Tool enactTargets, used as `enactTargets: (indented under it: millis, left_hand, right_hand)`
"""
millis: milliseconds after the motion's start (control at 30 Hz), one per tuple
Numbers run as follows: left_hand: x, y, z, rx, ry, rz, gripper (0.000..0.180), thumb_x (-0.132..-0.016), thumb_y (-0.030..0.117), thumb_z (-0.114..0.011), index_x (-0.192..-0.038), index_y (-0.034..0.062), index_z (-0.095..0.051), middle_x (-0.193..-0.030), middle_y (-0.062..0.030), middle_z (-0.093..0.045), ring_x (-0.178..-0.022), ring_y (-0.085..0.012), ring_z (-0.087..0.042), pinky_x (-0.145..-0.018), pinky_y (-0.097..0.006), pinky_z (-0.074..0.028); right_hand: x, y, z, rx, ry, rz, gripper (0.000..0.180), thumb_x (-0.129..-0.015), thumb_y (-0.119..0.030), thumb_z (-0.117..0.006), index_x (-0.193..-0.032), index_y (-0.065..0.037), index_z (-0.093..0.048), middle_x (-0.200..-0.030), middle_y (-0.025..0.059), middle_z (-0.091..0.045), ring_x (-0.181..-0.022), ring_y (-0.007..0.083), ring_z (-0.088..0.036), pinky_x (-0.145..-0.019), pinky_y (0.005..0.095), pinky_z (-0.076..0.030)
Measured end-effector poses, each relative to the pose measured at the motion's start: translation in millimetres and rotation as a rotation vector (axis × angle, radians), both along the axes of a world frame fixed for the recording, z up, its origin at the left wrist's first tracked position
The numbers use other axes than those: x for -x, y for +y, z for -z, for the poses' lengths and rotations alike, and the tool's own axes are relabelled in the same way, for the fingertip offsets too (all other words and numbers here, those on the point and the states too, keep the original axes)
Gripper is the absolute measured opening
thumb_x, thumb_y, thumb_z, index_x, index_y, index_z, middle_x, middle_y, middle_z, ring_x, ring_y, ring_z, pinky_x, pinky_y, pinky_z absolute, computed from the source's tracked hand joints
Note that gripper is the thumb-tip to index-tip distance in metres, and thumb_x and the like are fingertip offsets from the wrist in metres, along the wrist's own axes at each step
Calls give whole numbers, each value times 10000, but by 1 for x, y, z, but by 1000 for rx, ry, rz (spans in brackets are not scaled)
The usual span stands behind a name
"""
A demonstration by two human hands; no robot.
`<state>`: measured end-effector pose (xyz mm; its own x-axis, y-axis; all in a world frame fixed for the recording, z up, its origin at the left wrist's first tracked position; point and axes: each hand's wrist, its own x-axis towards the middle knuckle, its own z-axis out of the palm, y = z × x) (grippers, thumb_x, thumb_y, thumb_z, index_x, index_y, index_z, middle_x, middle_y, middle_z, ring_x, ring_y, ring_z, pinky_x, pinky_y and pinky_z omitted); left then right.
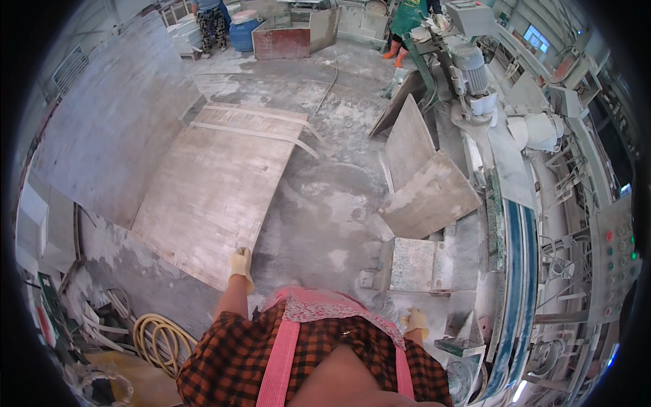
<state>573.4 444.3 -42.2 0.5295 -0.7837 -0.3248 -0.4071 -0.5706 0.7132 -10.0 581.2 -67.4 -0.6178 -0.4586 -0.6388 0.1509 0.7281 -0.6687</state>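
- Grip of our left hand (pixel 241 268), gloved in cream, is curled narrow at the near right edge of a broad, pale board (pixel 213 176); we cannot tell whether the edge sits between the fingers.
- Our right hand (pixel 415 324), also in cream, is low beside our pink apron (pixel 319 306); its grip is partly hidden, so we cannot tell how wide it is.
- That board is left of centre, its near corner by our left hand; two pale straps (pixel 254 133) cross its far end.
- Along its left side, we see a larger grey panel (pixel 102 129), tilted up.
- Near left, a yellow hose (pixel 157 342) lies coiled on the floor (pixel 322 183).
- On our right, a mottled slab (pixel 412 264) lies near the right hand, with a tilted slab (pixel 430 195) just beyond.
- Farther right, we have a long machine with blue strips (pixel 508 285) and a control panel (pixel 614 261) with coloured buttons.
- At the far side stand a person in patterned trousers (pixel 211 30), near a blue barrel (pixel 244 35), and another in orange boots (pixel 395 53).
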Motion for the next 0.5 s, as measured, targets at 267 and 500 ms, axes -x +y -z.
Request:
enactTargets:
  millis: [267, 500]
  left_hand:
    - [-106, 34, 80, -291, -16, -103, 377, -857, 356, -483, -982, 41, -648, -912, -182, -670, -834, -329, -627, -730, -421, -478]
    - [-141, -22, 118, -323, -75, -131, 317, -838, 324, -510, -926, 54, -652, -828, -127, -679, -746, -271, -619, -650, -412, -460]
  right_hand:
    - [-40, -30, 2, -122, 417, -679, 377, -864, -286, -509, -1034, 16, -657, -852, 178, -699, -830, 297, -673, -755, 400, -508]
    - [-59, -71, -1, -138, 566, -840, 412, -848, -332, -505, -960, 7, -711, -851, 142, -714, -804, 253, -665, -756, 374, -490]
